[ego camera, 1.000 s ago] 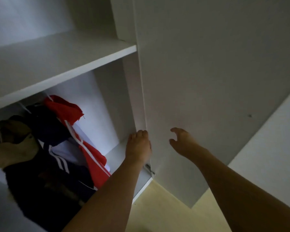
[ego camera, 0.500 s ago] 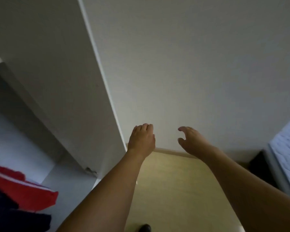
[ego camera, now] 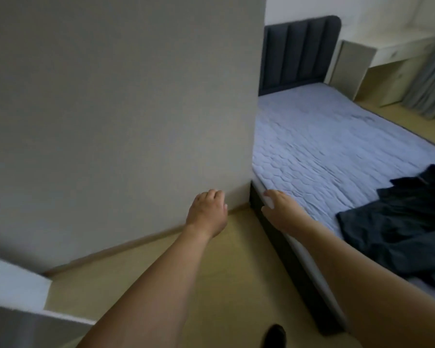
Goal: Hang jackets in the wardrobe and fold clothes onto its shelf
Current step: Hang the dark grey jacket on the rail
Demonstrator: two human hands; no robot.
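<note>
Both my arms stretch forward and hold nothing. My left hand (ego camera: 206, 213) hangs in front of the grey wall (ego camera: 116, 109), fingers loosely bent. My right hand (ego camera: 281, 208) hovers over the near corner of the bed (ego camera: 324, 136), fingers relaxed. A dark garment (ego camera: 397, 227) lies crumpled on the pale blue mattress at the right, apart from both hands. Only a white corner of the wardrobe (ego camera: 13, 287) shows at the lower left; its inside is out of view.
The bed has a dark padded headboard (ego camera: 296, 54) against the far wall. A light wooden desk (ego camera: 397, 71) and grey curtain (ego camera: 432, 81) stand at the far right. Yellowish floor (ego camera: 211, 272) runs between wall and bed. A dark shoe tip (ego camera: 274, 335) shows at the bottom.
The view has swung right, away from the open wardrobe with its hanging red and dark jackets, past the wall to the bed. Both hands stayed stretched out in front, holding nothing.
</note>
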